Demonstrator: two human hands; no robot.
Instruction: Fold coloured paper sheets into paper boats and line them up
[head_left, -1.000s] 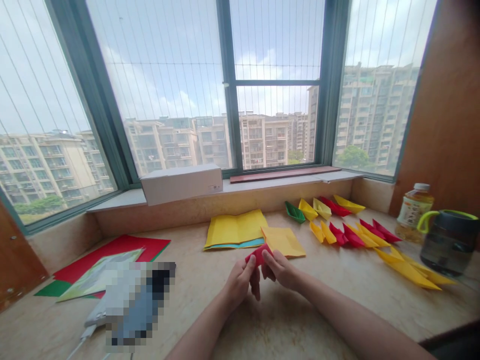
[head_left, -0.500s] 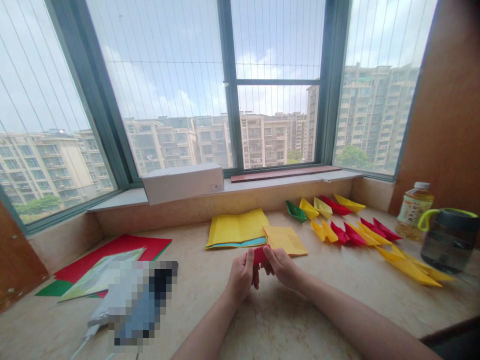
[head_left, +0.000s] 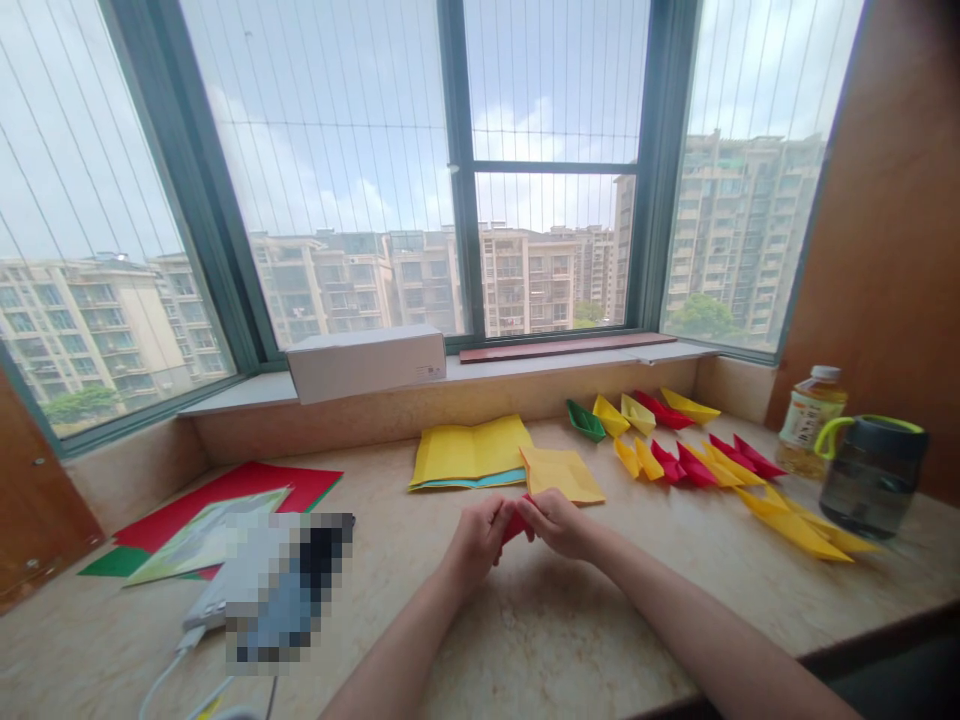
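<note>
A small folded piece of red paper [head_left: 516,524] is pinched between my two hands above the counter. My left hand [head_left: 478,538] grips its left side, with the thumb on top and the fingers curled beneath. At its right side my right hand [head_left: 553,522] holds on the same way. Both hands cover most of the paper, so its exact folds are hidden. Just beyond them lie an orange-yellow creased sheet [head_left: 566,477] and a yellow folded sheet [head_left: 471,452] with a blue sheet [head_left: 469,483] under it.
Several folded paper boats [head_left: 679,462] stand in rows at the right, near a drink bottle [head_left: 812,425] and a dark water jug [head_left: 874,480]. Red paper [head_left: 247,490], a white cabled device [head_left: 206,605] and a pixelated item lie left. A white box [head_left: 367,365] sits on the sill.
The red paper has tilted between my hands, and they have drawn slightly closer together. The camera view has shifted a little; the things on the counter stay in place.
</note>
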